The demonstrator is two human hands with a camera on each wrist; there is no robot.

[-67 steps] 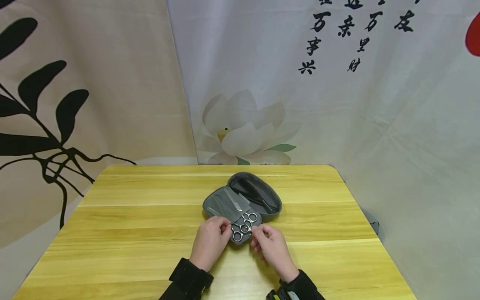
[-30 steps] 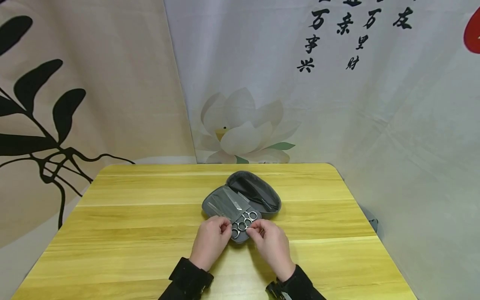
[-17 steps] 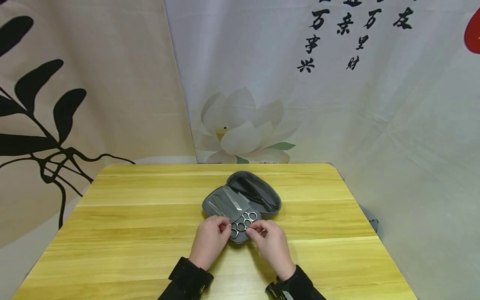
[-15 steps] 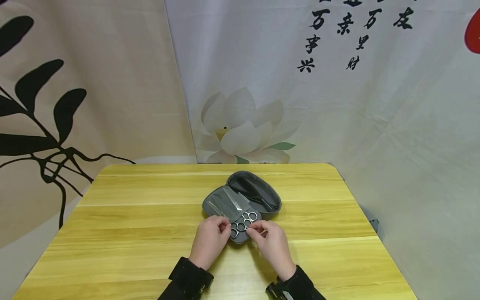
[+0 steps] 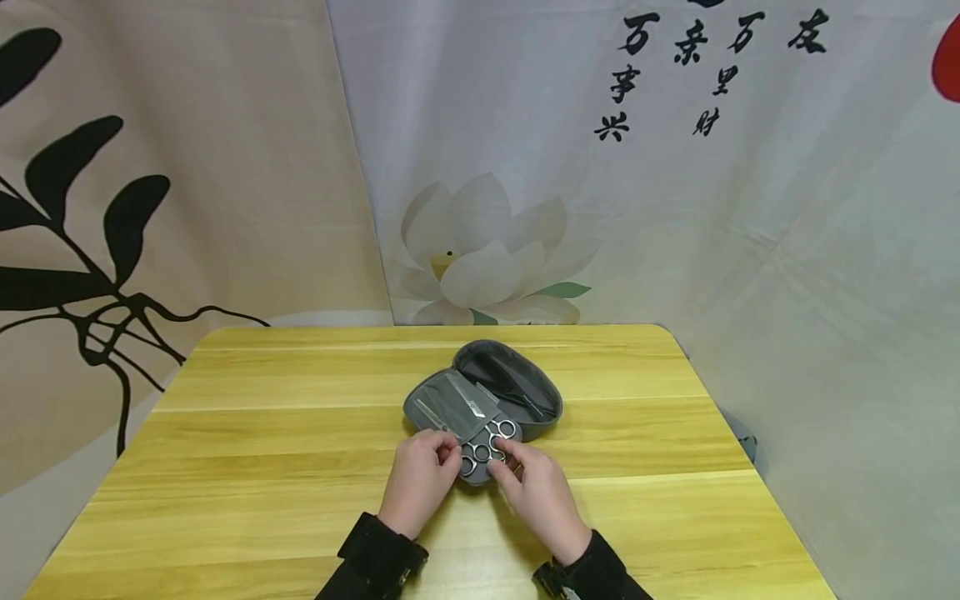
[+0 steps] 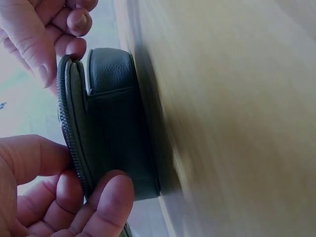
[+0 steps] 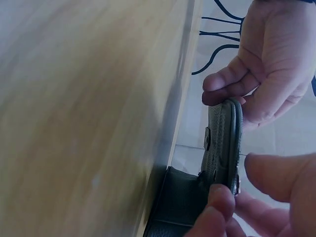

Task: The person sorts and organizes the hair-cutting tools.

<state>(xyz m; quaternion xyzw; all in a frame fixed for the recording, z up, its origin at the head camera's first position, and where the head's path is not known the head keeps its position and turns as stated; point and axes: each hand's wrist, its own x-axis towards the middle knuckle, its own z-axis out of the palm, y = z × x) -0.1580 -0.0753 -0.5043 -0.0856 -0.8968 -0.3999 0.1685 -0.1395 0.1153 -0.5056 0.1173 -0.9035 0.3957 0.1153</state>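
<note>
A grey zip case (image 5: 438, 398) lies unfolded on the table, its inner panel resting at an angle toward me. Several silver scissor rings (image 5: 482, 452) stick out below the panel's mesh pocket (image 5: 463, 417). At the panel's left edge, my left hand (image 5: 420, 479) pinches the rim; the left wrist view shows its thumb (image 6: 39, 155) on one side and fingers on the other. My right hand (image 5: 542, 498) is at the panel's lower right, index finger and thumb parted beside the rings. In the right wrist view its thumb (image 7: 276, 173) is off the panel while fingers touch the panel's edge.
The case's deep half (image 5: 517, 379) stands behind the panel and holds a dark slim item. All of it sits mid-table on a yellow wooden tabletop (image 5: 285, 467). A printed cloth backdrop (image 5: 525, 150) hangs past the far edge.
My right hand has come slightly left over the scissor rings, and its index finger and thumb have parted. The rings shifted a little left early on. My left hand has stayed put.
</note>
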